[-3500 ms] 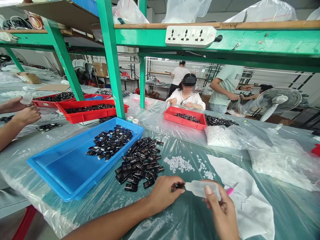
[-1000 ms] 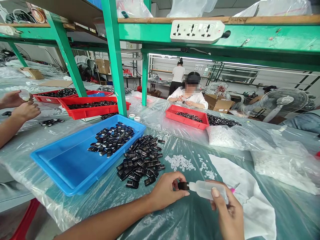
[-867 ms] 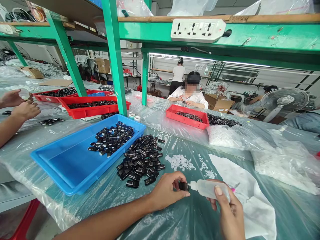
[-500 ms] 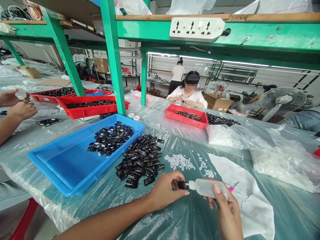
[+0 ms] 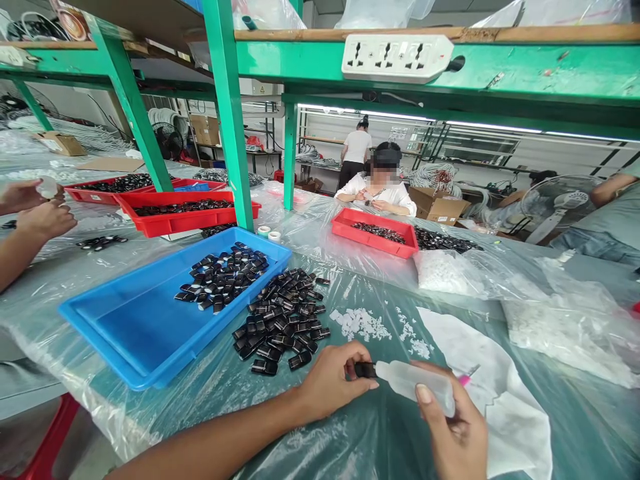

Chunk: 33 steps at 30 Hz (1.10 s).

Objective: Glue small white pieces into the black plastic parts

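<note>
Evidently the work is partway along: a batch of black pieces point(image 5: 225, 277) lies in the blue tray point(image 5: 135, 333), some showing white ends, while a heap point(image 5: 287, 313) lies just beside it on the table, and one black part point(image 5: 365, 369) is being worked between the hands. My guess is that the tray holds finished pieces and the heap those left, though the pictures do not settle it. The left hand point(image 5: 330, 381) pinches that part between thumb and forefinger, the gap closed down to its thickness. The right hand point(image 5: 454, 417) is curled around a squeeze bottle point(image 5: 415, 383), whose nozzle end meets the part; whether the tip goes inside is hidden. The bottle is cloudy, soft-looking plastic, rounded and tapering to a narrow neck. The black pieces are small, glossy and blocky. Beyond the hands, flat white bits point(image 5: 360, 325) lie scattered like flakes, near a limp, creased white cloth point(image 5: 523, 417) with a slim pink-handled tool point(image 5: 465, 380) on it. Wrinkled clear sheeting point(image 5: 390, 440) covers the green tabletop, catching streaks of light. The tray is smooth, rigid and shallow, with a rolled rim.
</note>
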Each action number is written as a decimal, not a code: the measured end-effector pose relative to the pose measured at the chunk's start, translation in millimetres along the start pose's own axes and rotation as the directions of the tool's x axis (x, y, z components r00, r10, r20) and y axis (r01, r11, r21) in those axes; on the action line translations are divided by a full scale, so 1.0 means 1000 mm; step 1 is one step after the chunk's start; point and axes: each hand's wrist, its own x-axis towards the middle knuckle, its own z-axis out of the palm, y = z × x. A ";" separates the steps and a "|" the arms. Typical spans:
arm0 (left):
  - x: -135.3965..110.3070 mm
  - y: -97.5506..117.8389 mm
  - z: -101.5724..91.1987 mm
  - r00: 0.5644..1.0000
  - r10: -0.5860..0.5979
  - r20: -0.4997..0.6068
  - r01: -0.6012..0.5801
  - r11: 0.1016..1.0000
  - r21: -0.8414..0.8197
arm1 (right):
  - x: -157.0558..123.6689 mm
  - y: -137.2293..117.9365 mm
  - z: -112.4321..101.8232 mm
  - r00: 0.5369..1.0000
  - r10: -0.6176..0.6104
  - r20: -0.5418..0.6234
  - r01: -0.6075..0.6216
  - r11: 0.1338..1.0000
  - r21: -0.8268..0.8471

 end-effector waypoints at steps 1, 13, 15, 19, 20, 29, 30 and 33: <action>0.000 0.000 0.000 1.000 0.002 0.001 -0.002 1.000 -0.001 | 0.000 0.000 0.000 1.000 0.005 -0.001 -0.005 1.000 -0.003; 0.001 0.002 -0.001 0.999 0.030 0.030 -0.028 0.998 -0.065 | 0.002 -0.002 -0.001 1.000 0.014 0.005 -0.014 1.000 0.007; 0.001 0.002 -0.001 0.999 0.028 0.032 -0.026 0.998 -0.056 | 0.002 -0.002 -0.001 1.000 0.017 0.009 -0.017 1.000 0.003; 0.000 0.002 -0.002 0.999 0.025 0.035 -0.025 0.999 -0.023 | 0.003 -0.003 -0.002 0.998 0.054 0.012 -0.053 0.998 -0.033; 0.000 0.002 -0.003 0.999 0.027 0.037 -0.026 1.000 -0.015 | 0.003 -0.003 -0.002 0.999 0.052 0.010 -0.052 0.998 -0.038; 0.001 0.000 0.000 1.000 0.012 0.020 -0.012 1.000 0.028 | 0.004 -0.003 -0.001 1.000 0.012 0.004 -0.012 1.000 -0.009; 0.001 0.000 0.000 1.000 0.017 0.017 -0.017 0.999 0.027 | 0.004 -0.004 -0.001 1.000 0.008 0.007 -0.008 1.000 -0.004; 0.001 0.000 0.000 0.999 0.030 0.033 -0.031 0.999 0.029 | 0.004 -0.004 0.000 1.000 -0.002 0.015 0.002 1.000 0.005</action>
